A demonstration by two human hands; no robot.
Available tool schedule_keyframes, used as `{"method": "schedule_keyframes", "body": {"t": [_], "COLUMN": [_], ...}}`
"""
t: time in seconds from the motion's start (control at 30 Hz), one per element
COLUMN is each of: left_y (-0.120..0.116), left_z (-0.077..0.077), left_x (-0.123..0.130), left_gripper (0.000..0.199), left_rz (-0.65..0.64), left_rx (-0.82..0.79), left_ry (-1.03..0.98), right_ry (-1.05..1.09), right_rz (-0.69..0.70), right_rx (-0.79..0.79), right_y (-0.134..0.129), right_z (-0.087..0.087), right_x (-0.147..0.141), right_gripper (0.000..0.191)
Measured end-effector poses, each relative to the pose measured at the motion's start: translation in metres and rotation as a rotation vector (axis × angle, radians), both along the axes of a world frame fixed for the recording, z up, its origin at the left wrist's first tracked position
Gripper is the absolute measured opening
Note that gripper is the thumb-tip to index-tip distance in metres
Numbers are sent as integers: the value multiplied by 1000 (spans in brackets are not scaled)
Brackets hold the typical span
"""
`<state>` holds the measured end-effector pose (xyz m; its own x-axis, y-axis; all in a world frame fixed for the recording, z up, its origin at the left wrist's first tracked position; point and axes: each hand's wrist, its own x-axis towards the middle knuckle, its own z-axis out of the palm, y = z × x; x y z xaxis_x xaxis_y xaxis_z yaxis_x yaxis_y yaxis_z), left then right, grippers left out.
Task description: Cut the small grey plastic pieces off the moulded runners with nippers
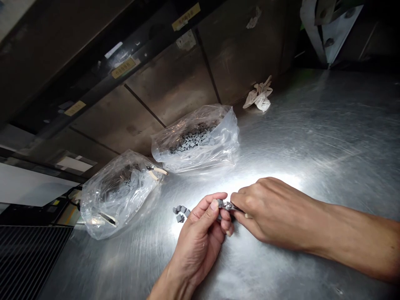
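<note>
My left hand (203, 237) pinches a small grey ribbed plastic part (220, 203) between thumb and forefinger. The fingers of my right hand (265, 208) are wrapped round a pair of nippers (230, 206), whose metal jaws touch or nearly touch the part. Most of the nippers' handles are hidden by that hand. Just left of my left hand, several similar grey parts (180, 218) lie loose on the metal table (125, 262).
Behind my hands stands an open clear plastic bag (225, 154) of many grey parts. Another clear bag (125, 212) lies to the left, with cream-handled pliers (153, 172) at its edge and a small cutter-like tool (108, 218) on its front. A crumpled white cloth (260, 98) lies near the metal back wall.
</note>
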<state>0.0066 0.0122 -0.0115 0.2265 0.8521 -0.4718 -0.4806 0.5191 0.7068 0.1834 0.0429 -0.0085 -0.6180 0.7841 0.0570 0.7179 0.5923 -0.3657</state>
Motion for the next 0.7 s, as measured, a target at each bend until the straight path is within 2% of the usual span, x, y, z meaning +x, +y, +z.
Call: {"method": "schedule_keyframes", "body": {"t": [0.23, 0.47, 0.7], "left_y": [-1, -1, -3], "left_z": [2, 4, 4], "left_x": [-1, 0, 2], "left_gripper": [16, 20, 23], "left_rz": [-10, 35, 26], "left_rx": [0, 17, 21], "left_ry": [8, 1, 26], "right_ry": [-30, -4, 86], "right_rz": [3, -96, -104], "right_rx": [22, 56, 159], "right_y": [0, 1, -2], "right_z": [-1, -1, -6], "right_x": [-2, -1, -1], "right_gripper": [16, 18, 14]}}
